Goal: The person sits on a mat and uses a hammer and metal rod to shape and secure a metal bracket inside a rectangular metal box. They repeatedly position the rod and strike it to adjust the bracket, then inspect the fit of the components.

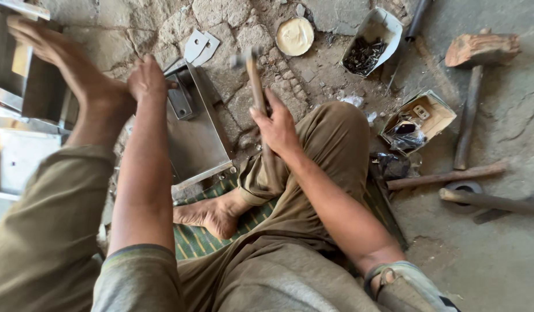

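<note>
A folded sheet-metal piece is seen lying on the cracked stone floor, just in front of the seated person's crossed legs, with its long flanged edge turned toward the bare foot. A small metal bracket is set on its upper left part. The left hand is closed into a loose fist and is pressed down at that bracket, at the top corner of the sheet. A hammer is gripped by the right hand, whose fingers are wrapped around the wooden handle; the blurred head is raised above the floor just to the right of the sheet.

At the upper left, another hand is laid flat with fingers spread on a metal box; whose it is cannot be told.

Two small cut metal plates are found just beyond the sheet. Farther out, a round lid of pale paste and a white tray of dark screws are placed near each other. To the right, an open cardboard box, a large wooden-handled mallet and several loose rods are spread over the grey ground. A green striped mat is visible under the foot.
</note>
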